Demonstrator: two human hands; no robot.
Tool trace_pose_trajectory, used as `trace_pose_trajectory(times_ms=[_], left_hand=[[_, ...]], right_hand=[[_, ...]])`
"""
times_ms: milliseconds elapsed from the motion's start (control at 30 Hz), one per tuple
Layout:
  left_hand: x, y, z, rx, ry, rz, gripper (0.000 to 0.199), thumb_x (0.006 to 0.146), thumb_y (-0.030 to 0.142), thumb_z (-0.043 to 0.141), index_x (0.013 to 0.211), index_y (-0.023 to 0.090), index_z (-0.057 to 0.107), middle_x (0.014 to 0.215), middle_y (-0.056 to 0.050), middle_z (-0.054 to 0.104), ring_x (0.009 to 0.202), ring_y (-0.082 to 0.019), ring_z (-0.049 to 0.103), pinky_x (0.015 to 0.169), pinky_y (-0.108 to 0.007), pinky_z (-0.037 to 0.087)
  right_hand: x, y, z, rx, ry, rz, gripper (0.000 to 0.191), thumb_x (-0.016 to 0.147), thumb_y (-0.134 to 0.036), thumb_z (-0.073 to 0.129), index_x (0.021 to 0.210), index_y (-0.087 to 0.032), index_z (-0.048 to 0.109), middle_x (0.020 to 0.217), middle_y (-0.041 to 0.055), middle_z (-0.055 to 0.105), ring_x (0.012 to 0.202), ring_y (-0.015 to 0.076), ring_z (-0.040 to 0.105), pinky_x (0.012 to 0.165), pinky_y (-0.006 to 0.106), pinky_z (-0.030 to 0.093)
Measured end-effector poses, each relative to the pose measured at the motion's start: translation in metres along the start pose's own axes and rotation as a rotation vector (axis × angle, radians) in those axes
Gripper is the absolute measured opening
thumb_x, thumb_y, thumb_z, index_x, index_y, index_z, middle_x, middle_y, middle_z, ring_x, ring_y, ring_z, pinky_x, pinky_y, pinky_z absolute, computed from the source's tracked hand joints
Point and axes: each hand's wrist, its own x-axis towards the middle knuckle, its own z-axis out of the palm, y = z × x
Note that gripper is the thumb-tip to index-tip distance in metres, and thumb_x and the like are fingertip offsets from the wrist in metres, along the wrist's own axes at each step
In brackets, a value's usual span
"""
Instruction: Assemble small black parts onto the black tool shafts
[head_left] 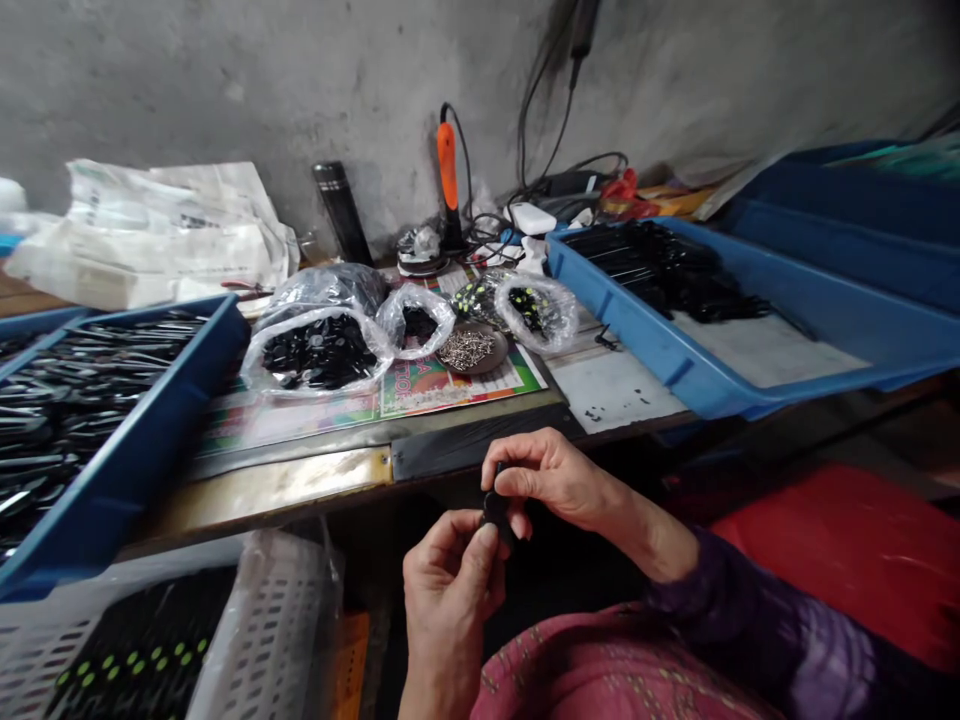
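In front of the bench edge, my left hand [459, 570] pinches a small black part [495, 507] between thumb and fingers. From the upper right, my right hand [551, 475] closes thumb and forefinger on the upper end of the same part. Its exact kind is hard to tell, since the fingers cover much of it. Beyond the hands, on the bench, lie an open plastic bag of black pieces [319, 352], a smaller bag of black pieces [417, 325], a dish of small metal pins or screws [471, 348], and a bag of black-and-yellow-green pieces [534, 312].
At left is a blue tray [169, 430] of metal-and-black parts; at right, a blue tray [720, 385] with long black parts. An orange-handled tool [448, 165] stands behind, beside a black cylinder [343, 213]. Below left sits a white basket [274, 610].
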Motion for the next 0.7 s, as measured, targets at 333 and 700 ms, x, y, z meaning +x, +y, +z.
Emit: trace_pose_trajectory(times_ms=[333, 700], left_hand=[[-0.006, -0.01, 0.005, 0.05, 0.108, 0.072, 0.034, 0.074, 0.043, 0.079, 0.076, 0.01, 0.07, 0.059, 0.0, 0.055, 0.048, -0.004, 0.038, 0.043, -0.014, 0.029], [-0.005, -0.001, 0.005, -0.058, 0.015, -0.079, 0.038, 0.071, 0.044, 0.082, 0.074, 0.011, 0.063, 0.06, 0.001, 0.059, 0.043, -0.002, 0.041, 0.039, -0.012, 0.028]], right_hand=[[-0.007, 0.001, -0.004, -0.172, -0.03, 0.007, 0.032, 0.082, -0.043, 0.072, 0.086, -0.012, 0.067, 0.065, -0.0004, 0.062, 0.051, 0.011, 0.061, 0.048, 0.02, 0.05], [-0.007, -0.001, 0.006, -0.283, 0.088, -0.054, 0.034, 0.084, -0.044, 0.072, 0.075, -0.014, 0.059, 0.048, -0.0076, 0.044, 0.039, 0.0043, 0.037, 0.036, 0.015, 0.025]])
